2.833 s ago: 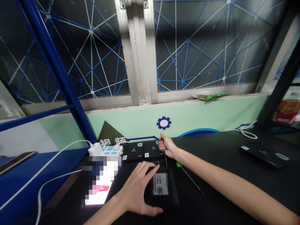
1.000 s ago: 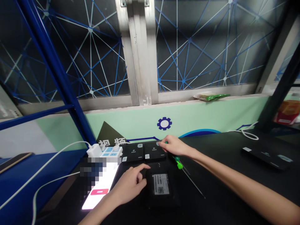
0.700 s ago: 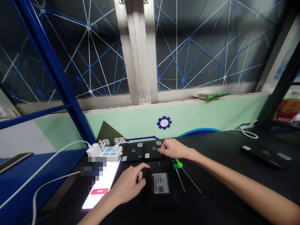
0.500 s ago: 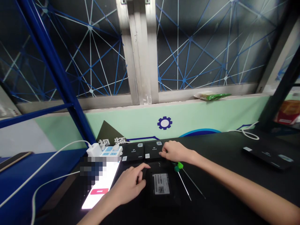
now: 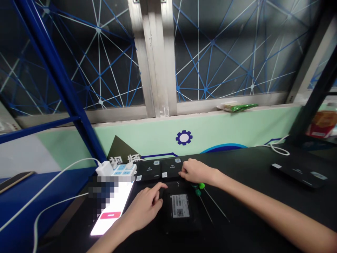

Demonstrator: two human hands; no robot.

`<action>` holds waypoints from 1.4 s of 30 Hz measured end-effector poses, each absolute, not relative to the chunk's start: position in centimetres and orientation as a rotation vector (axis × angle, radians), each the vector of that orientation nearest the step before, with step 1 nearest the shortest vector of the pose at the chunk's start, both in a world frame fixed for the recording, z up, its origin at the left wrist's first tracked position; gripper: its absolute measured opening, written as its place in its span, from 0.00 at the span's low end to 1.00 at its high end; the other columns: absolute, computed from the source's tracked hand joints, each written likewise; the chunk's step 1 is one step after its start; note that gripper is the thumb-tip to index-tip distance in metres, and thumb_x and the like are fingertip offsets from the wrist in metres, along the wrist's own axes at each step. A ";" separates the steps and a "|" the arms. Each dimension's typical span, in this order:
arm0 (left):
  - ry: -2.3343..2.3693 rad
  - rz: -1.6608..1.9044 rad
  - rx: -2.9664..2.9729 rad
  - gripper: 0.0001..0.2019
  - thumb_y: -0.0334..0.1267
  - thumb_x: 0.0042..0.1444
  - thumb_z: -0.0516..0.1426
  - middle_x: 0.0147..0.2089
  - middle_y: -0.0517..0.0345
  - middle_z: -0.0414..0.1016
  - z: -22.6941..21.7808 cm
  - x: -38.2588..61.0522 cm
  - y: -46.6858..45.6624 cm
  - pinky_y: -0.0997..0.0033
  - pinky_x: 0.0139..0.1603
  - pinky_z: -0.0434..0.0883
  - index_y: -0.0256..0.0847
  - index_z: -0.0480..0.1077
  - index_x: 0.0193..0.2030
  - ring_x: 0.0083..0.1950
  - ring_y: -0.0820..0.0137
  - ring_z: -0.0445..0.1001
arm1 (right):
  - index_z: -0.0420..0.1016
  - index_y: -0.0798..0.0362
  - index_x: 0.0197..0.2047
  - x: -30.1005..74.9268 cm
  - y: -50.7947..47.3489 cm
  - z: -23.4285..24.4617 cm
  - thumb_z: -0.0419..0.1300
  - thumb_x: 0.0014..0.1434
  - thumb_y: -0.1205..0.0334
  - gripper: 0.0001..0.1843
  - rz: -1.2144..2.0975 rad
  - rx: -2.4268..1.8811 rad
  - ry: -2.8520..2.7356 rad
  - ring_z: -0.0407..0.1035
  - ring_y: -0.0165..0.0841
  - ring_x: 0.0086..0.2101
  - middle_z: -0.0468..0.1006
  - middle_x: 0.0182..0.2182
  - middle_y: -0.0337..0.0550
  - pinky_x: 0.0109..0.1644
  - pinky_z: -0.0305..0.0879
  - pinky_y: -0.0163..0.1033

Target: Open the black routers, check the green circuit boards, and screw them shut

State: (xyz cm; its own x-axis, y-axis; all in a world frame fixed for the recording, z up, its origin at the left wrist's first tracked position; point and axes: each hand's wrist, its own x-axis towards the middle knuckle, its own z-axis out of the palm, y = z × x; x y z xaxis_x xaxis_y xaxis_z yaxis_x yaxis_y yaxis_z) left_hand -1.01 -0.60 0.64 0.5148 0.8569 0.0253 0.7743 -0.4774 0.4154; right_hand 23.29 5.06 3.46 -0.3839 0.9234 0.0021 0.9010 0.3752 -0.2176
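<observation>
A flat black device (image 5: 181, 211) with a white label lies face down on the black table (image 5: 250, 175). My left hand (image 5: 146, 207) rests at its left edge, fingers curled, with the index fingertip on its far left corner. My right hand (image 5: 195, 171) is at the device's far edge, fingertips pinched together low on the table; what they pinch is too small to see. Two green-handled screwdrivers (image 5: 200, 188) lie loose just right of the device, under my right wrist.
Two small black boxes (image 5: 158, 169) stand behind the device, with a white power strip (image 5: 117, 169) and its cables to their left. A lit phone (image 5: 113, 211) lies left of my left hand. Another flat black device (image 5: 297, 174) lies at the far right. A blue frame post (image 5: 60, 80) rises at the left.
My right hand held a screwdriver upright at the device, then laid it beside the other one and moved its pinched fingertips to the device's far edge. My left hand went from flat to curled.
</observation>
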 end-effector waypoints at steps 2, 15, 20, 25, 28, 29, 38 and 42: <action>1.359 0.329 2.395 0.17 0.37 0.64 0.48 0.29 0.66 0.66 0.6 -1.0 -0.5 0.68 0.40 0.64 0.49 0.66 0.58 0.36 0.66 0.68 | 0.82 0.56 0.34 23.2 5.0 3.4 0.57 0.64 0.57 0.15 0.264 -1.674 -2.502 0.79 0.49 0.39 0.82 0.35 0.58 0.38 0.67 0.42; 1.404 0.316 2.463 0.14 0.34 0.63 0.48 0.30 0.65 0.66 0.4 -0.5 -0.6 0.67 0.38 0.63 0.47 0.65 0.54 0.36 0.64 0.70 | 0.81 0.59 0.39 22.9 4.3 4.1 0.55 0.65 0.55 0.18 0.144 -1.702 -2.567 0.77 0.52 0.43 0.82 0.39 0.62 0.43 0.68 0.46; 1.412 0.305 2.450 0.14 0.34 0.62 0.49 0.29 0.65 0.67 0.5 -0.5 -0.7 0.68 0.38 0.63 0.48 0.65 0.53 0.36 0.65 0.70 | 0.82 0.60 0.38 22.8 3.6 5.2 0.56 0.64 0.54 0.19 0.087 -1.668 -2.595 0.77 0.54 0.40 0.81 0.37 0.63 0.41 0.67 0.47; 1.432 0.340 2.447 0.13 0.34 0.60 0.51 0.29 0.65 0.67 0.4 -0.5 -0.8 0.69 0.36 0.62 0.47 0.66 0.51 0.35 0.65 0.70 | 0.83 0.54 0.39 22.4 1.5 7.0 0.64 0.56 0.50 0.17 0.112 -1.509 -2.714 0.77 0.50 0.37 0.82 0.34 0.55 0.38 0.66 0.45; 1.431 0.339 2.435 0.13 0.33 0.58 0.52 0.28 0.64 0.68 0.5 -0.4 -0.8 0.69 0.35 0.60 0.47 0.67 0.50 0.34 0.65 0.70 | 0.83 0.51 0.40 21.8 -0.2 7.5 0.69 0.50 0.47 0.19 0.237 -1.393 -2.866 0.77 0.48 0.36 0.82 0.34 0.51 0.37 0.68 0.44; 1.431 0.342 2.435 0.13 0.33 0.58 0.52 0.28 0.64 0.69 0.5 -0.4 -0.8 0.69 0.35 0.60 0.47 0.67 0.50 0.34 0.65 0.70 | 0.82 0.52 0.42 21.6 -0.6 7.5 0.71 0.47 0.48 0.22 0.238 -1.368 -2.909 0.77 0.49 0.37 0.82 0.36 0.52 0.38 0.69 0.45; 1.438 0.350 2.435 0.13 0.33 0.59 0.52 0.29 0.65 0.69 0.2 -0.7 -0.9 0.68 0.35 0.59 0.48 0.67 0.49 0.35 0.64 0.70 | 0.74 0.59 0.55 20.6 -2.2 5.8 0.76 0.38 0.48 0.43 0.248 -1.280 -3.005 0.76 0.55 0.45 0.79 0.47 0.61 0.46 0.71 0.50; 1.433 0.347 2.440 0.12 0.33 0.59 0.52 0.29 0.65 0.69 0.0 -0.7 -0.7 0.68 0.35 0.59 0.48 0.67 0.49 0.35 0.64 0.70 | 0.74 0.60 0.54 20.5 -2.1 5.8 0.74 0.38 0.43 0.44 0.143 -1.239 -3.044 0.76 0.54 0.42 0.80 0.44 0.59 0.45 0.72 0.49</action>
